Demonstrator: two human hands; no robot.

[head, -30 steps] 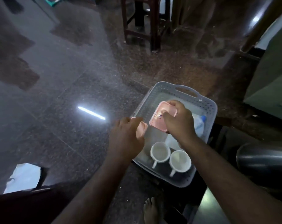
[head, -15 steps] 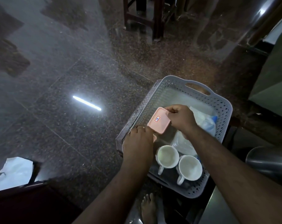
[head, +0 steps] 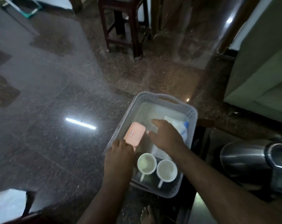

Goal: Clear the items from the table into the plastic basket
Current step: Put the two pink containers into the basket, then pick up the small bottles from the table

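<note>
The grey perforated plastic basket [head: 192,115] sits low in front of me. Inside it a pink lidded box [head: 134,134] leans against the left wall. My left hand [head: 119,151] curls over the box's near end, with a bit of pink showing under the fingers. My right hand [head: 166,137] hovers just right of the box, fingers spread and holding nothing. Two white cups [head: 146,164] [head: 167,171] stand at the basket's near end. A clear plastic packet with a blue part [head: 180,126] lies along the right side, partly hidden by my right hand.
A shiny steel vessel [head: 250,162] stands close on the right. A dark wooden stool [head: 121,26] is at the back and a green sofa [head: 263,81] at far right. White paper [head: 7,204] lies bottom left on a dark surface. My bare foot [head: 147,215] shows below the basket.
The pink box went down from above the basket to rest inside it at the left wall. My right hand let go of it and opened. My left hand lowered to its near end.
</note>
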